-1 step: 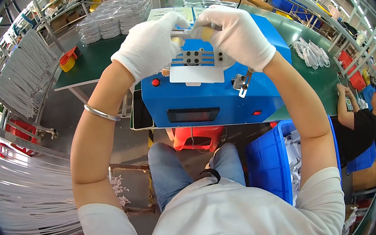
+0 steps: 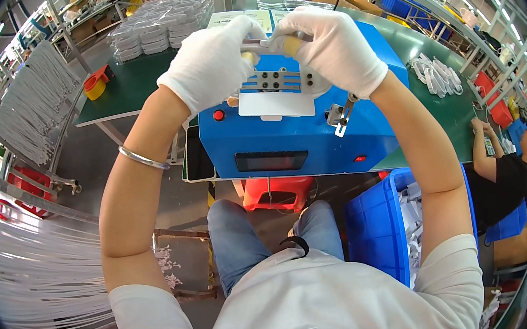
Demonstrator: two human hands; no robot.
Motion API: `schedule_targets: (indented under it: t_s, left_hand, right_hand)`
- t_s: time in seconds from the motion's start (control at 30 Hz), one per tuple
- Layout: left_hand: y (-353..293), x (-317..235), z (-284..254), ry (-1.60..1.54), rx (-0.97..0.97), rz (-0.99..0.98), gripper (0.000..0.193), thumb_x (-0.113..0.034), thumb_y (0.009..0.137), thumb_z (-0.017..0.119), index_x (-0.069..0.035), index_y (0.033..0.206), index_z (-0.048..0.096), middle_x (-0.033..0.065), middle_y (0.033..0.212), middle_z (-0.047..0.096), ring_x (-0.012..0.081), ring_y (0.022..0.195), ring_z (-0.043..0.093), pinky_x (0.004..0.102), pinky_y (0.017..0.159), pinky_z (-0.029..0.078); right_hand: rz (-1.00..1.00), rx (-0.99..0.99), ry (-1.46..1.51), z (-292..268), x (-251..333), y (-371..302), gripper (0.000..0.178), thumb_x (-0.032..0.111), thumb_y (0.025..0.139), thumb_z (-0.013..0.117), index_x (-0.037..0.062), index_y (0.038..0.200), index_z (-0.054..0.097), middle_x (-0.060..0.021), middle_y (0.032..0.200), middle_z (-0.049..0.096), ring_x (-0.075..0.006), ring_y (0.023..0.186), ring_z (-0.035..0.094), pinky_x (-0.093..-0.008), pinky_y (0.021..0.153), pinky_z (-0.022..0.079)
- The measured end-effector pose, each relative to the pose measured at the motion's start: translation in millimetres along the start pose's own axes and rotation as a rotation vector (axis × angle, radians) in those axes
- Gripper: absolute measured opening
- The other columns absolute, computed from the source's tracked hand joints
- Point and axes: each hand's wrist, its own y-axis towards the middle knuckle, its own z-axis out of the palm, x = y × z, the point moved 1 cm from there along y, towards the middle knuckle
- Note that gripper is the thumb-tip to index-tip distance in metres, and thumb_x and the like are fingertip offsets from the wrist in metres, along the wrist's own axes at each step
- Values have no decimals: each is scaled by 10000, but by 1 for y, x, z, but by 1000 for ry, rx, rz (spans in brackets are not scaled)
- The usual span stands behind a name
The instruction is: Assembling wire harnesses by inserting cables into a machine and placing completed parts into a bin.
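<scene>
My left hand (image 2: 212, 60) and my right hand (image 2: 328, 46), both in white gloves, meet above the top of a blue box-shaped machine (image 2: 300, 141). Between their fingertips they pinch a short white cable piece (image 2: 261, 43). Just below it on the machine's top sits a metal fixture with dark holes (image 2: 277, 83) and a white plate. A red button (image 2: 219, 115) is on the machine near my left wrist, which wears a silver bracelet (image 2: 142, 159).
The machine stands on a green table (image 2: 131, 88) with stacks of clear trays (image 2: 157, 27), a yellow tape roll (image 2: 97, 87) and white cable bundles (image 2: 435, 73). A blue bin (image 2: 375, 230) and red stool (image 2: 276, 192) are below. Another person (image 2: 510, 162) sits at right.
</scene>
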Motion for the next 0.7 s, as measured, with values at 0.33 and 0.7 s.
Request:
schedule_targets:
  t_s: [0.33,0.7]
  left_hand:
    - [-3,-7,-1,-240,104,-190,189,-22,774,620,-50,953,565,111,725,631,224,635,629,300,595,511]
    - [-8,2,2,-148,-69,-8,156,-22,777,640,-46,924,595,115,779,635,211,653,622,304,611,504]
  right_hand:
    - [-316,36,-478,1,11,-5,162,2,733,613,33,891,594,-124,870,576,-317,733,561,-304,667,483]
    - [384,241,299,11,-4,12,216,248,903,595,40,856,568,-17,758,584,-101,650,549,-240,633,479]
